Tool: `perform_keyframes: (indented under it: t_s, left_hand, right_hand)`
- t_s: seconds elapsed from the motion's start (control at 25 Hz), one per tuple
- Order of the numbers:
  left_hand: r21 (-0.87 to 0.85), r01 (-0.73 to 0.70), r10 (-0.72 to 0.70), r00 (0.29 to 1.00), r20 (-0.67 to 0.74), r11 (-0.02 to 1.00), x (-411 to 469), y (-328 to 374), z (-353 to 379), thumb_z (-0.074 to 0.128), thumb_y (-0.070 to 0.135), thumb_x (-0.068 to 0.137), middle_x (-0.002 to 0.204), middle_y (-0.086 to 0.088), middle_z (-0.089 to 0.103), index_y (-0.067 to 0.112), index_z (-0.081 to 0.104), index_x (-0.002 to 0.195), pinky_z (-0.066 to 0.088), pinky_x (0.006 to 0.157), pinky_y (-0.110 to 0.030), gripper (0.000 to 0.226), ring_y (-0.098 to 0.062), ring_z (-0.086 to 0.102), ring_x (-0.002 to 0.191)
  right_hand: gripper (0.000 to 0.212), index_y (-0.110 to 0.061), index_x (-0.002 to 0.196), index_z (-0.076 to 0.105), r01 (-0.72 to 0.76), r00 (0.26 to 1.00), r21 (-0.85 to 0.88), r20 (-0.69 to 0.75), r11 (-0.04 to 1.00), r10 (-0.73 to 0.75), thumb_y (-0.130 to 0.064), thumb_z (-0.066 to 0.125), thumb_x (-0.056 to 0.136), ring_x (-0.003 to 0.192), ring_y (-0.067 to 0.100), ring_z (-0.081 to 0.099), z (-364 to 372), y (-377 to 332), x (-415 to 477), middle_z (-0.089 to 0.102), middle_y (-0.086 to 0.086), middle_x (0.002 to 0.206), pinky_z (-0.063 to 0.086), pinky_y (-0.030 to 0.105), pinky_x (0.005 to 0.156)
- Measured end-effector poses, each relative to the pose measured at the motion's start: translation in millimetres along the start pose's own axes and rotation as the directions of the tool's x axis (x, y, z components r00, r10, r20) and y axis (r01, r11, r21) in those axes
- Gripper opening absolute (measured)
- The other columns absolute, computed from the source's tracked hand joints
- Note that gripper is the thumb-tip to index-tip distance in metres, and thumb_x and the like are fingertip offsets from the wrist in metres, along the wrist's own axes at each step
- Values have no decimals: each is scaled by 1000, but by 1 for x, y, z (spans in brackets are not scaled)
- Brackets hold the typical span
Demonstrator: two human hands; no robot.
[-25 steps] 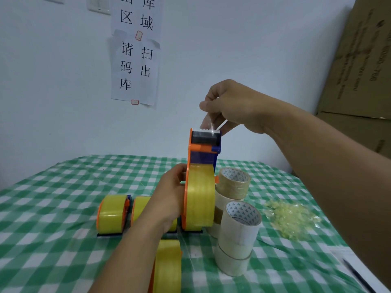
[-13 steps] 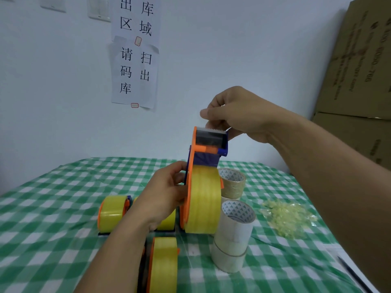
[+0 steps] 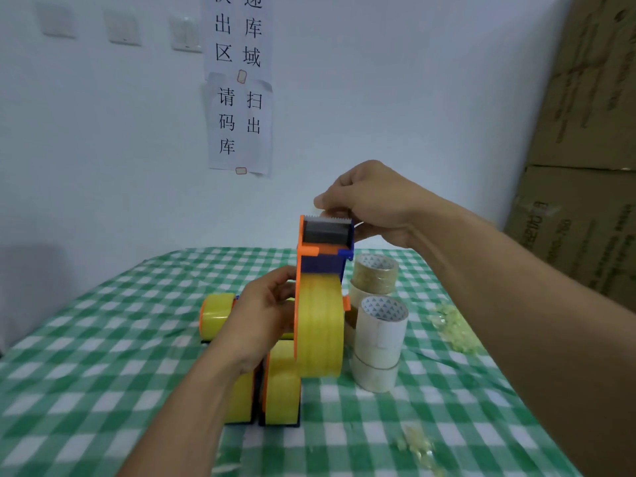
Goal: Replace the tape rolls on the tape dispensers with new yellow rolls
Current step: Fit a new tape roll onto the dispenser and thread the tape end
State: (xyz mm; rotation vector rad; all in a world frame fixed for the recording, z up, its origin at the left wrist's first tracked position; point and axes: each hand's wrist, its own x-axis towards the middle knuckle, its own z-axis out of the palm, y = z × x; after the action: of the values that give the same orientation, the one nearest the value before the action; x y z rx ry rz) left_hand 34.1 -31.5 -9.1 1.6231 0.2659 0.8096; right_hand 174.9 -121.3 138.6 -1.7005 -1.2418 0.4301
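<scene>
Presently, by count; clock positions are taken from the held dispenser.

- Dispensers, four in view. One orange-and-blue plastic tape dispenser (image 3: 325, 261) is held upright, loaded with a wide yellow tape roll (image 3: 320, 325). One loaded rear dispenser (image 3: 216, 316) lies at 9 o'clock. Two loaded front dispensers, the left one (image 3: 241, 397) and the right one (image 3: 282, 387), stand side by side at 7 o'clock.
- Hands, two. The left hand (image 3: 265, 315) has its grip curled round the orange side plate. The right hand (image 3: 368, 201) has its grip pinched tight at the toothed cutter, 12 o'clock; whether tape lies between the fingertips cannot be told.
- Spent rolls, two stacks at 3 o'clock: a white cardboard-core stack (image 3: 378, 342), and a brown-topped stack (image 3: 375, 277) behind it.
- Crumpled yellowish tape scraps, two heaps: the larger heap (image 3: 454, 325) at 3 o'clock, the smaller heap (image 3: 416, 442) at 5.
- Desk in a green-and-white checked cloth (image 3: 103, 373). Its far edge meets the wall at 12 o'clock; bare cloth lies from 7 to 9.
- Paper wall notices, two: the upper sheet (image 3: 237, 39) reads 出库区域, the lower sheet (image 3: 241, 125) reads 请扫码出库.
- Brown cardboard cartons (image 3: 585, 132) at 2 o'clock; their print is blurred.
</scene>
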Motion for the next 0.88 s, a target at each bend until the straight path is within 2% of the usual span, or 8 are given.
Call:
perform_keyframes:
  t_s: [0.12, 0.28, 0.4, 0.6, 0.72, 0.88]
  left_hand:
    - [-7, 4, -5, 1000, -13, 1000, -9, 5, -2, 54, -23, 87, 95, -11, 78, 13, 68, 112, 60, 60, -33, 46, -27, 75, 78]
    - [-70, 24, -25, 1000, -16, 997, -12, 4, -6, 54, -26, 84, 97, -23, 75, 15, 71, 108, 61, 60, -36, 50, -36, 72, 80]
    - [-88, 19, -21, 999, -32, 996, -13, 2, -8, 54, -26, 83, 93, -21, 76, 16, 73, 106, 60, 57, -36, 52, -33, 72, 77]
    - [-115, 22, -27, 999, -46, 993, -17, -4, -10, 54, -26, 83, 83, -12, 77, 7, 70, 111, 55, 48, -27, 46, -22, 74, 66]
    - [-112, 5, -14, 996, -83, 994, -16, -6, -13, 57, -24, 84, 87, -15, 78, 7, 71, 112, 61, 58, -36, 44, -26, 75, 73]
    - [-115, 10, -23, 993, -117, 993, -17, -5, -20, 59, -21, 84, 95, -22, 76, 9, 72, 112, 60, 69, -49, 43, -37, 71, 82]
  right_hand:
    - [13, -9, 76, 64, -117, 993, 149, 0, 982, 119, -10, 71, 87, 52, 17, 59, 10, 5, -6, 62, 4, 60, 53, 25, 50]
    - [9, -6, 83, 67, -247, 969, 284, 60, 927, 240, -10, 67, 90, 61, 21, 61, 17, 8, -7, 65, 11, 72, 54, 27, 49]
    - [8, -6, 84, 67, -281, 960, 319, 95, 905, 265, -9, 66, 91, 72, 23, 64, 20, 9, -6, 66, 14, 81, 57, 30, 53]
    - [10, -8, 80, 65, -306, 952, 372, 108, 877, 286, -7, 67, 90, 58, 19, 63, 28, 11, -5, 65, 9, 69, 58, 29, 54]
    - [16, -10, 73, 62, -310, 950, 414, 94, 856, 298, -5, 65, 88, 59, 20, 58, 35, 11, -2, 61, 8, 66, 56, 32, 63]
    - [15, -10, 75, 63, -309, 950, 442, 101, 842, 295, -6, 63, 89, 54, 18, 63, 39, 6, -3, 66, 6, 60, 57, 29, 61]
